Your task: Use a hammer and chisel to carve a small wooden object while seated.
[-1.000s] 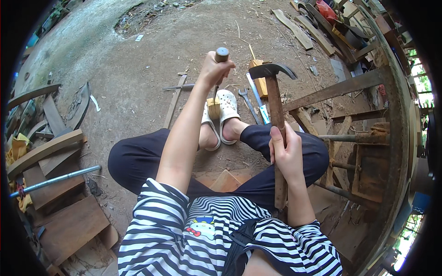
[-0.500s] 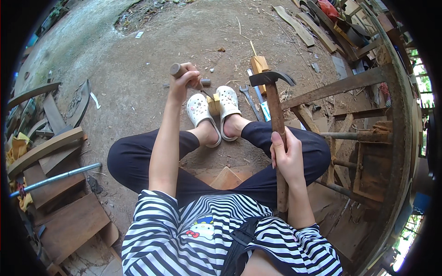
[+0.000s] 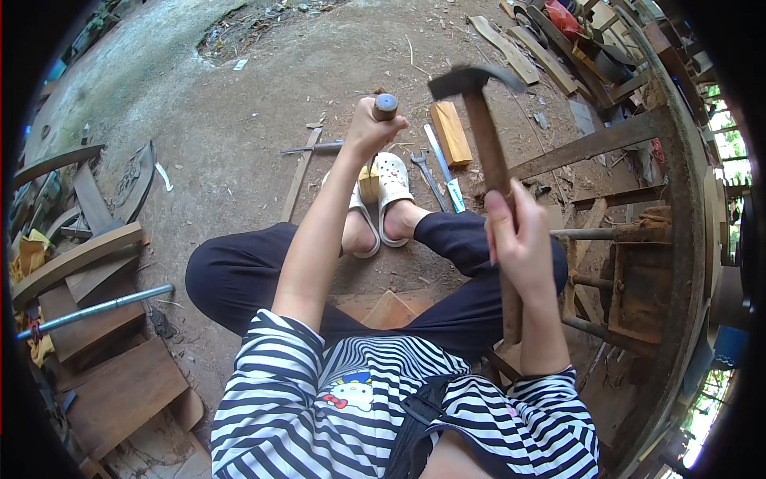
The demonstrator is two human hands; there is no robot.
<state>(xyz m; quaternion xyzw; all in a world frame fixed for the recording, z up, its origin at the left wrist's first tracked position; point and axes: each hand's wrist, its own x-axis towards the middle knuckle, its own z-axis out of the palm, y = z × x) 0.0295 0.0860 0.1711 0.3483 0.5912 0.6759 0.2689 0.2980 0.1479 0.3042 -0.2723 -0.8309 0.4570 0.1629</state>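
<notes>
My left hand point(image 3: 369, 132) is closed round the handle of a chisel point(image 3: 385, 106), which stands nearly upright, butt end up. Its thin blade runs down to a small wooden block point(image 3: 368, 184) pinned between my two white clogs point(image 3: 393, 177); whether the tip touches the wood is hidden behind my hand and wrist. In my right hand point(image 3: 523, 235) is a claw hammer point(image 3: 487, 132), gripped midway along its wooden handle. The hammer's dark head is up and to the right of the chisel butt, apart from it.
Beyond my right foot lie a wooden block point(image 3: 451, 133), a wrench point(image 3: 431, 177) and a flat blade with a blue-white end point(image 3: 444, 164). Left of my feet are another slim tool point(image 3: 323, 148) and a wooden strip point(image 3: 299, 182). Wood scraps point(image 3: 120, 375) pile at left; a frame point(image 3: 674, 239) stands right.
My left hand has moved right with the chisel, whose butt now faces up more. The hammer has swung up and tilted left, while my right hand shifted right and away from me.
</notes>
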